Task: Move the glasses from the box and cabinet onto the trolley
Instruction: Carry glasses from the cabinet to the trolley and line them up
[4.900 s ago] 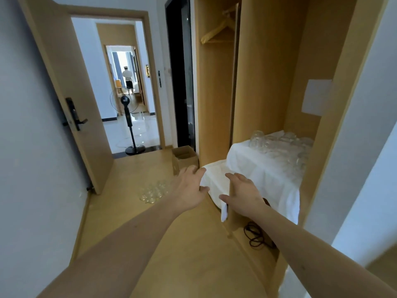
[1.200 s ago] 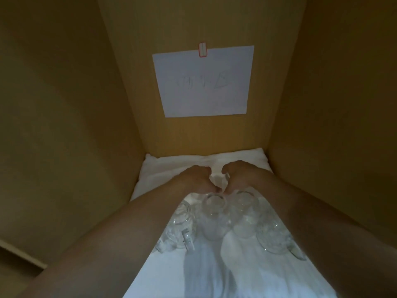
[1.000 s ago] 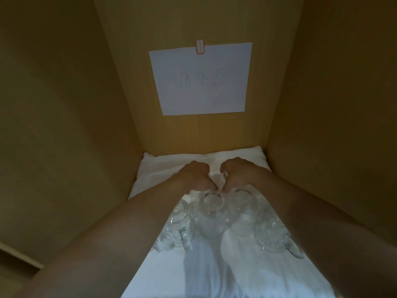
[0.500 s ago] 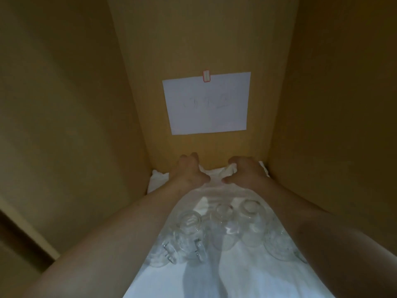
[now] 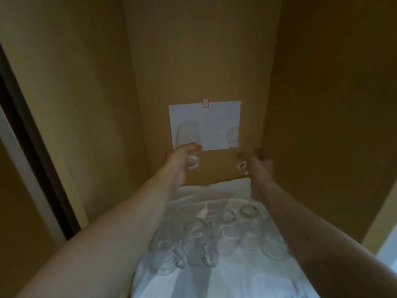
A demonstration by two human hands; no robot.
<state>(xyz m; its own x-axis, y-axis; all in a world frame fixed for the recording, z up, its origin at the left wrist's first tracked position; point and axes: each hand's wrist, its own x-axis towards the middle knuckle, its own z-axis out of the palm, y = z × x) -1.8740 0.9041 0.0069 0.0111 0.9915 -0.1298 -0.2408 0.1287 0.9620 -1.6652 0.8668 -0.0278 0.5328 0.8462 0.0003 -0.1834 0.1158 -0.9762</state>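
Nearest us, a cluster of glass mugs (image 5: 193,244) stands on the white cloth (image 5: 236,280) covering the cabinet shelf, between our forearms. Beyond them, raised clear of the cloth, our left hand (image 5: 179,160) has its grip curled round a glass tumbler (image 5: 187,136) — the right hand (image 5: 257,166) likewise grips a second glass (image 5: 233,137). Behind both hangs a taped paper sheet (image 5: 214,117) on the cabinet's back panel (image 5: 204,50).

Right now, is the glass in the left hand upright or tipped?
Tipped. The glass points up and away from the left hand, its thick base toward the camera, lifted above the white cloth.
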